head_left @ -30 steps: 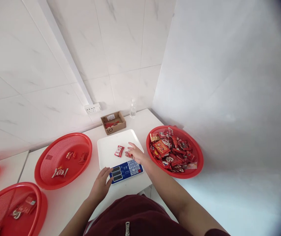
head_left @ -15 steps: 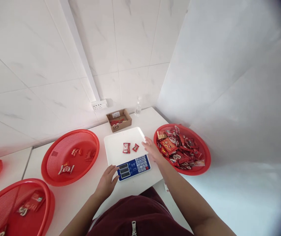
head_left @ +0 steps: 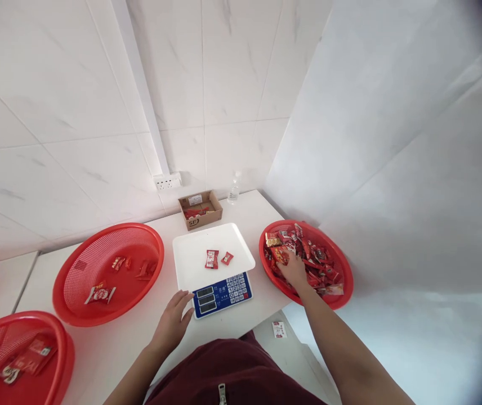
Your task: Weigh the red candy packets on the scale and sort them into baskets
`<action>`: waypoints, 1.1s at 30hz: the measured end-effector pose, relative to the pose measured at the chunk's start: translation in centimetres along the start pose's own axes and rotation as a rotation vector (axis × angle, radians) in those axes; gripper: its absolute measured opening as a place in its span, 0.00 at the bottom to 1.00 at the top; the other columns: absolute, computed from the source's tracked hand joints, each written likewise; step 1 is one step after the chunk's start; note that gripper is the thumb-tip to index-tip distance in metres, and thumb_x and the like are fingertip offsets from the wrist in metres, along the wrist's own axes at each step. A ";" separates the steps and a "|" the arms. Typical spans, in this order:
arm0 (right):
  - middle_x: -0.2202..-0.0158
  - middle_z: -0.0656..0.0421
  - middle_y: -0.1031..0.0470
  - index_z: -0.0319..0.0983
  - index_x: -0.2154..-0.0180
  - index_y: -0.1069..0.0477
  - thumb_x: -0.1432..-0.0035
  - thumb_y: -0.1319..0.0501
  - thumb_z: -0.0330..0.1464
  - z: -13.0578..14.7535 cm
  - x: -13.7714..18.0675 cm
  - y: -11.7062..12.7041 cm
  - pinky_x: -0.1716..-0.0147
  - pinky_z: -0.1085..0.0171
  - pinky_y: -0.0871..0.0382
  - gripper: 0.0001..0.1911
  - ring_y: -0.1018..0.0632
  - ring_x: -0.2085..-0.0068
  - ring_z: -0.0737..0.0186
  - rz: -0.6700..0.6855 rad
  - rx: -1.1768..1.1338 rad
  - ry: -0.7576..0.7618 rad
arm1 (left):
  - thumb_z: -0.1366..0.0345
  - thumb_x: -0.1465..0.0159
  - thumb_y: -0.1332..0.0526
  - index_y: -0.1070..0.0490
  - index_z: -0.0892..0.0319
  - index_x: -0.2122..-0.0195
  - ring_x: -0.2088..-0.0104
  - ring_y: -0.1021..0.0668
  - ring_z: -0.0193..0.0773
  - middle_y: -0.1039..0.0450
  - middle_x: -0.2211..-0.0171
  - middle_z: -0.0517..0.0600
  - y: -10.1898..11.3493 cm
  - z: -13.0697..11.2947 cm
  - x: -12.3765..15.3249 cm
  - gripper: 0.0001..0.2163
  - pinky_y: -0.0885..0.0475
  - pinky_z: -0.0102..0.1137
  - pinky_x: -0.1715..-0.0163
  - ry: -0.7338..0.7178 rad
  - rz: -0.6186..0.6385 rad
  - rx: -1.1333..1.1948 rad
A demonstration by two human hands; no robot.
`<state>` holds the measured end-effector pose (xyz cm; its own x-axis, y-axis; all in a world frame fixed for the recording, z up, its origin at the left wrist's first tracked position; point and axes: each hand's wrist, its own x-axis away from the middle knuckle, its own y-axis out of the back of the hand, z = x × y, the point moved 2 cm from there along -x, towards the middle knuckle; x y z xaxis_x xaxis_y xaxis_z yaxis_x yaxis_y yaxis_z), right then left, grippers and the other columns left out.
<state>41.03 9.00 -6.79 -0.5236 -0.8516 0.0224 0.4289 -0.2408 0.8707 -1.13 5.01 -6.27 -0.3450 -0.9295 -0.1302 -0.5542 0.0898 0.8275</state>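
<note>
My left hand (head_left: 172, 320) is open, its fingertips at the left edge of the scale's blue keypad panel (head_left: 222, 295). My right hand (head_left: 295, 273) reaches into the right-hand red basket (head_left: 348, 281), its fingers closed at the edge of a red-orange snack packet (head_left: 279, 254). Part of that packet is hidden under the hand. Many red-wrapped snacks are heaped around it. On the scale's white pan (head_left: 190, 253) lie a larger red-and-white wrapped snack (head_left: 212, 259) and a small red wrapped candy (head_left: 227, 258).
Behind the scale stand a cardboard box (head_left: 207, 218) with red packets inside and a clear bottle (head_left: 233, 191). To the left, a red basket (head_left: 159, 247) and a nearer red basket (head_left: 66, 349) hold a few snacks. A small white-and-red card (head_left: 279, 329) lies below the table edge.
My right hand has moved from the right edge of the scale pan down into the right-hand basket. My left hand stays beside the scale. The view has shifted slightly.
</note>
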 end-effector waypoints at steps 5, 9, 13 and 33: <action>0.48 0.49 0.30 0.37 0.47 0.36 0.50 0.42 0.40 4.5 -0.1 0.5 0.47 0.56 0.38 0.29 0.30 0.47 0.52 -0.065 -0.348 0.109 | 0.63 0.38 0.46 0.29 0.54 0.52 0.47 0.27 0.45 0.27 0.50 0.53 -0.3 -0.8 -0.6 0.14 0.29 0.45 0.48 0.006 -0.012 0.020; 0.48 0.49 0.30 0.37 0.47 0.35 0.51 0.40 0.39 10.0 -0.3 -0.9 0.45 0.54 0.40 0.28 0.31 0.47 0.53 0.047 -0.356 0.293 | 0.63 0.37 0.46 0.29 0.54 0.52 0.46 0.28 0.45 0.27 0.49 0.53 0.1 -1.8 -1.5 0.14 0.30 0.45 0.47 0.027 0.038 0.027; 0.43 0.49 0.35 0.39 0.42 0.39 0.48 0.41 0.39 13.1 0.0 -3.6 0.42 0.52 0.44 0.31 0.35 0.42 0.52 0.194 -0.293 0.401 | 0.64 0.38 0.46 0.29 0.53 0.50 0.44 0.29 0.45 0.28 0.48 0.52 0.2 -2.4 -1.9 0.15 0.31 0.46 0.46 0.038 0.070 0.030; 0.45 0.45 0.32 0.35 0.44 0.37 0.46 0.42 0.38 -4.0 0.4 -0.2 0.48 0.53 0.37 0.28 0.31 0.44 0.48 0.124 0.065 0.059 | 0.62 0.38 0.46 0.28 0.54 0.52 0.47 0.27 0.46 0.26 0.50 0.54 -0.3 -0.9 -1.0 0.15 0.29 0.44 0.48 -0.033 0.065 -0.001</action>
<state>43.65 6.87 -8.93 -0.4244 -0.8995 0.1040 0.4381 -0.1034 0.8930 0.06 5.59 -5.92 -0.4054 -0.9093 -0.0940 -0.5288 0.1493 0.8355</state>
